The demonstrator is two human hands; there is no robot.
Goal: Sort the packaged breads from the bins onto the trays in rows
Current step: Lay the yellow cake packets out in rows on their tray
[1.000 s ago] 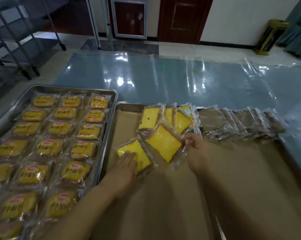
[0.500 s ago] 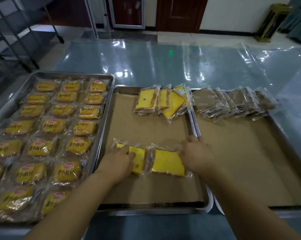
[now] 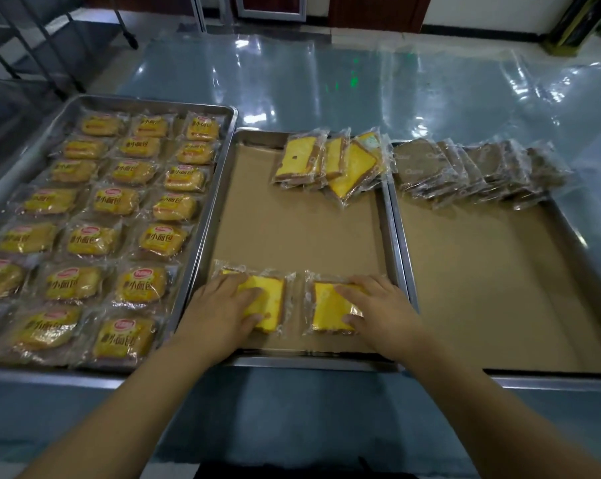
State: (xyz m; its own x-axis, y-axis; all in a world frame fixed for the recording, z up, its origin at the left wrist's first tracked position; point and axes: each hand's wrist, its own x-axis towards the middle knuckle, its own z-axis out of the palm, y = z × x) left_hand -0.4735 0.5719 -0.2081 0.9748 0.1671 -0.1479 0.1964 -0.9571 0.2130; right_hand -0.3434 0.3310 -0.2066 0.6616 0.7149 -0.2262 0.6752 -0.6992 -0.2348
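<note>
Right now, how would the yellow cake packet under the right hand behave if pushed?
Yellow cake packet probably slides easily: glossy wrap on smooth paper liner. Likely light, soft sponge slice, so squeezing may dent it. Flat, so unlikely to roll.

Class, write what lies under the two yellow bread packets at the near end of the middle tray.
Brown paper lies beneath the left packet and the right packet. The metal floor of the middle tray is covered by that paper; only its rim shows.

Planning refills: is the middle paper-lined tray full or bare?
Mostly bare: middle paper-lined metal tray holds a far pile of yellow cake packets and two near packets.
</note>
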